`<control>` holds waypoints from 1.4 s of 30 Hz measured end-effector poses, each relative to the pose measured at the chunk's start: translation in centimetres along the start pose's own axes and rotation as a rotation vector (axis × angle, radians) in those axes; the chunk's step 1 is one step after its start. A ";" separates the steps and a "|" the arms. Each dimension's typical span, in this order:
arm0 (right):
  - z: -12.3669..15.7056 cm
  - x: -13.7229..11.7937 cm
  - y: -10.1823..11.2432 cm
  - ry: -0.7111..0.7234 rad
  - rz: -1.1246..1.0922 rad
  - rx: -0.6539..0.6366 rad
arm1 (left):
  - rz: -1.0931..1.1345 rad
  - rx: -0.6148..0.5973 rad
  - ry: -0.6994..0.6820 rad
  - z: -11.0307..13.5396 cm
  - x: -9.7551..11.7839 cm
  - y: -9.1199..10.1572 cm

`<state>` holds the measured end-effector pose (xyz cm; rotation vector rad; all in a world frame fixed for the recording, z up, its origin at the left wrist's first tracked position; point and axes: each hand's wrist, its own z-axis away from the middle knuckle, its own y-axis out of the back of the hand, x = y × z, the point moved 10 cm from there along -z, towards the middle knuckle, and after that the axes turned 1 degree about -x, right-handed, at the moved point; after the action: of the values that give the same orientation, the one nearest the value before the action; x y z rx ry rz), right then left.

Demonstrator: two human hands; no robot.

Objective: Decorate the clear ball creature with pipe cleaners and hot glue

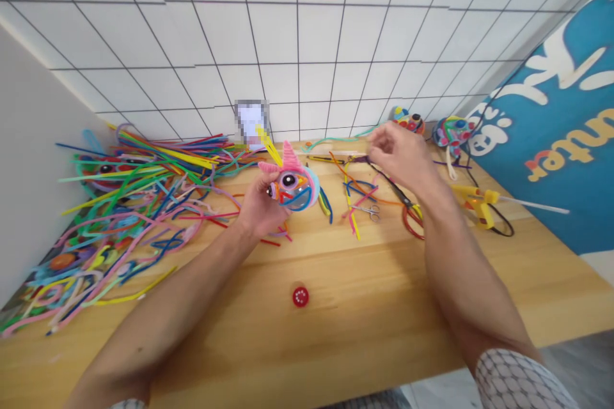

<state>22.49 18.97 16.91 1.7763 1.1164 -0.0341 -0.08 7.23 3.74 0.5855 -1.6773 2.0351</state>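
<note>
Pink fuzzy pipe-cleaner horn and ears top the clear ball creature (292,186) that my left hand (259,208) grips from behind, above the wooden table's (384,313) middle. My right hand (400,153) pinches a dark pipe cleaner (384,176) near the far edge; its fingertips blur. The pipe-cleaner heap (119,204) runs off the left edge.

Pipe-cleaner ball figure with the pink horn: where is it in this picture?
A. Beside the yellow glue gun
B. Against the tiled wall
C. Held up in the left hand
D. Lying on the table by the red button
C: the left hand grips the ball figure above the table.
</note>
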 end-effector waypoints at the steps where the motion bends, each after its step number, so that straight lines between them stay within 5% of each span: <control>1: 0.5 -2.2 -0.5 0.081 -0.092 -0.003 | -0.010 -0.002 -0.004 0.0 0.0 0.1; 5: 3.3 -9.8 -3.4 0.407 -0.289 -0.145 | -0.063 -0.010 -0.041 -0.1 0.1 0.2; 8: 4.8 -12.1 -4.6 0.539 -0.313 -0.171 | -0.093 -0.028 -0.068 0.0 0.2 -0.2; 31: 5.1 -9.1 -8.8 0.539 -0.320 -0.142 | -0.225 0.103 -0.228 -0.4 1.0 -0.3; 37: 4.8 -8.7 -8.6 0.496 -0.337 -0.134 | -0.227 0.001 -0.280 -0.2 1.4 -1.6; 42: 4.8 -8.9 -8.3 0.522 -0.285 -0.129 | -0.271 0.032 -0.344 0.1 2.0 -1.6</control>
<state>13.77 10.14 12.76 1.5359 1.6983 0.3400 -0.83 7.53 6.19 1.1615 -1.6405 1.8448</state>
